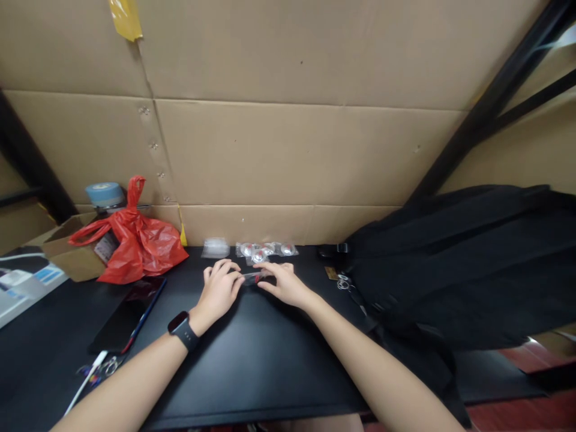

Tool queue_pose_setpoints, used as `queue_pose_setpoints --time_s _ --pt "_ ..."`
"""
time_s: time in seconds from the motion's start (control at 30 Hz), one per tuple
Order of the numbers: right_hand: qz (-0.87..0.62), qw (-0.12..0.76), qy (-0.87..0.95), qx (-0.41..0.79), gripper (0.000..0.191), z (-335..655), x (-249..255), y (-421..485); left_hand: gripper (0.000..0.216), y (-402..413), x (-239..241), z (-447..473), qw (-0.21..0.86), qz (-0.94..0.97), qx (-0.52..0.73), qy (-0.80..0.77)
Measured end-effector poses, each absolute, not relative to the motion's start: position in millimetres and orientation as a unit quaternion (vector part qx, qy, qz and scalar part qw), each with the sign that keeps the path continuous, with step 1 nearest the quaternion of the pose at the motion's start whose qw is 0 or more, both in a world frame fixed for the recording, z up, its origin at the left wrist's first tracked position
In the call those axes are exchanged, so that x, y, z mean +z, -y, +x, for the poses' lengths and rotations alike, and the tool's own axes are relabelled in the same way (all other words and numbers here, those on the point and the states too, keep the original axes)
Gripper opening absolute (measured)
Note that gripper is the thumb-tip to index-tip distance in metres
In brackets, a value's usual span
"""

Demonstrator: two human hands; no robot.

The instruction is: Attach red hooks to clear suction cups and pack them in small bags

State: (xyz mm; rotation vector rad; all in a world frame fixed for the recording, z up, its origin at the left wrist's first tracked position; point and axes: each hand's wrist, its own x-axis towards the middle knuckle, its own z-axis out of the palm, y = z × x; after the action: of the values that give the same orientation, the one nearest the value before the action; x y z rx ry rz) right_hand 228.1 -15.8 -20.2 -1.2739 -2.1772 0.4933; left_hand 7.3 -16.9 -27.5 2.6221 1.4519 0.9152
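Note:
Between my two hands is a small clear plastic packet [251, 278] with a bit of red in it. My left hand [220, 286], with a dark watch on the wrist, pinches the packet's left edge between thumb and finger. On the other side my right hand [284, 283] grips it near the red part, fingers partly hiding it. Just beyond lie several clear packets with round silvery discs [258, 256], each with a red mark. A stack of clear empty-looking sleeves [216, 247] lies to their left.
At left stand a red plastic bag [148, 246], a cardboard box [74, 252] and a blue-lidded container [105, 195]. A phone [130, 312] with a white cable lies nearer. A black backpack [463, 264] and keys [344, 282] occupy the right. Behind rises a cardboard wall [279, 156].

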Motion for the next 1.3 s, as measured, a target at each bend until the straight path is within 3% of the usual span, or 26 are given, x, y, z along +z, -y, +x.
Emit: queue_pose_setpoints --time_s 0.27,0.47,0.67,0.93,1.1,1.3 --pt "-0.464 0.398 0.737 0.287 0.04 234.6 -25.9 5.2 0.034 12.1 -23.5 3.5 0.064 0.815 0.293 -0.496" --pt "-0.556 0.463 0.662 0.197 0.036 268.2 -21.3 -14.4 0.031 8.2 -16.1 -8.4 0.043 0.802 0.311 -0.508" --pt "-0.672 0.37 0.627 0.135 0.035 289.1 -35.8 -40.0 0.028 -6.5 -16.1 -31.2 0.04 0.823 0.292 -0.485" --pt "-0.663 0.345 0.662 0.049 0.027 289.5 -46.9 -47.8 0.014 -7.9 -15.5 -38.4 0.088 0.875 0.223 -0.421" --pt "-0.534 0.272 0.79 0.128 0.025 294.8 -35.1 -27.4 0.009 -5.8 -17.2 -35.0 0.085 0.888 0.202 -0.404" --pt "-0.538 0.231 0.798 0.146 0.028 289.7 -24.8 -12.2 0.016 -3.5 -19.0 -32.0 0.079 0.887 0.217 -0.401"
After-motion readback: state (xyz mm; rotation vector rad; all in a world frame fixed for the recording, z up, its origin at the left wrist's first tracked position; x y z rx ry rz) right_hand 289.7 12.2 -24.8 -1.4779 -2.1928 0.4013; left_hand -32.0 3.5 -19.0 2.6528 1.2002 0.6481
